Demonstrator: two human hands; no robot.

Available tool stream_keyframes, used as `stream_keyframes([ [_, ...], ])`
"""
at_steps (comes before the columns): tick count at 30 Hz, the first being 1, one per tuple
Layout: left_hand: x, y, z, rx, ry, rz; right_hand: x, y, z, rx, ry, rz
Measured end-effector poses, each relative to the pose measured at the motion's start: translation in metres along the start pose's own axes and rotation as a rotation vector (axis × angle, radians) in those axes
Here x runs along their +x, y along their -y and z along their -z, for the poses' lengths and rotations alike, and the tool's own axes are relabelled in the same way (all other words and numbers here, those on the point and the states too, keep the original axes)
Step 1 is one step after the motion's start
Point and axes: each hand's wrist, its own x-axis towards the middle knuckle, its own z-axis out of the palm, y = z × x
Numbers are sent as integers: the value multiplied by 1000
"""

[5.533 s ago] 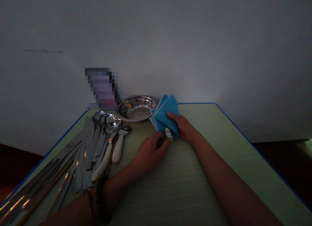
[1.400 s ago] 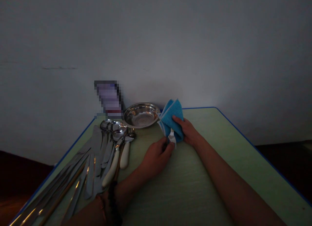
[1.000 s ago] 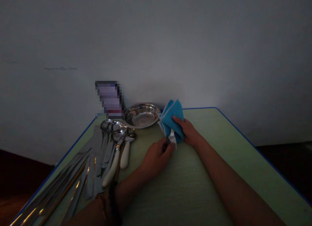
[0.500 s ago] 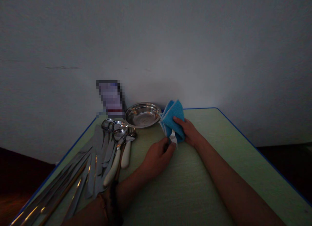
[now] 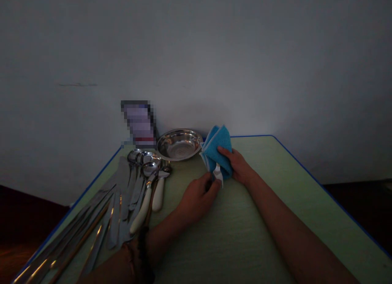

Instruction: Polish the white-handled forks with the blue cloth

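My right hand (image 5: 240, 165) is closed round a folded blue cloth (image 5: 221, 147) with pale edging, thumb lying on its front. Just below and left of it, my left hand (image 5: 199, 194) pinches a small pale, shiny utensil (image 5: 218, 172) between thumb and fingers. The utensil touches the cloth's lower part; a thin tip points down beside the thumb. Its other end is hidden by cloth and fingers, so I cannot tell its kind. Behind both hands, a round steel bowl (image 5: 179, 155) stands near the wall, close to the cloth's left side.
Several metal spoons (image 5: 150, 168) lie left of my left hand, with two cream-handled utensils (image 5: 157, 196) near them. Long flat utensils (image 5: 113, 222) spread toward the front left. A blurred-out upright screen (image 5: 139, 123) leans by the wall. The green table (image 5: 294, 174) has a blue edge.
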Motion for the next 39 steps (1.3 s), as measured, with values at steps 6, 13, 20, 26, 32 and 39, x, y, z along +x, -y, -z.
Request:
stream_keyframes([
  [6,0,-1,0,-16,3,-7,-2,1,-1,13,7,0],
  [13,0,0,-1,-12,-3,-18,0,0,0,4,6,7],
  [20,0,-1,0,-10,-3,-3,0,0,0,5,5,8],
  [26,-1,-5,2,-126,-62,31,0,0,0,8,6,7],
  [32,-2,-10,4,-205,-62,74,0,0,0,43,-46,-2],
  [39,-1,-5,1,-122,-71,43,9,1,0,217,-292,-66],
])
